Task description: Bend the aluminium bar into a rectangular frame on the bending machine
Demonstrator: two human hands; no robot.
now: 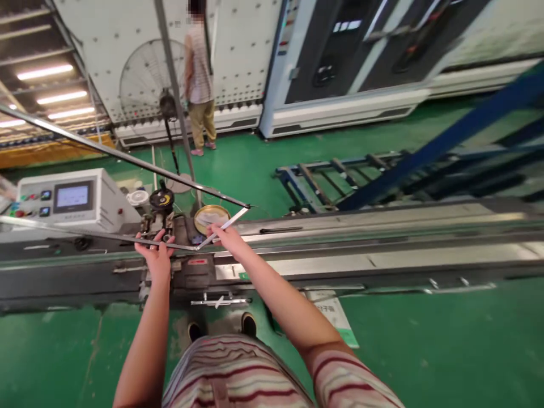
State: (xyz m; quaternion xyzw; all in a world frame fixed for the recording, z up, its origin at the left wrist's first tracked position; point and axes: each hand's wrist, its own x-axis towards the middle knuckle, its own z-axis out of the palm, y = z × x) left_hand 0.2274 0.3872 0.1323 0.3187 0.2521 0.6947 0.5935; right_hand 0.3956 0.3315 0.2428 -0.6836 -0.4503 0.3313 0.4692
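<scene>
A thin metal strip frame, bent at its corners, spans from the far left to the middle. My left hand grips its lower bar close to a bent corner, just in front of the bending head with its black handwheel. My right hand holds the short side of the frame that rises toward the upper corner at centre. Both hands are over the long machine bed.
A white control box with a screen sits at left. A round yellow-rimmed dish lies behind my right hand. Another person stands by a floor fan. A blue rack lies on the green floor.
</scene>
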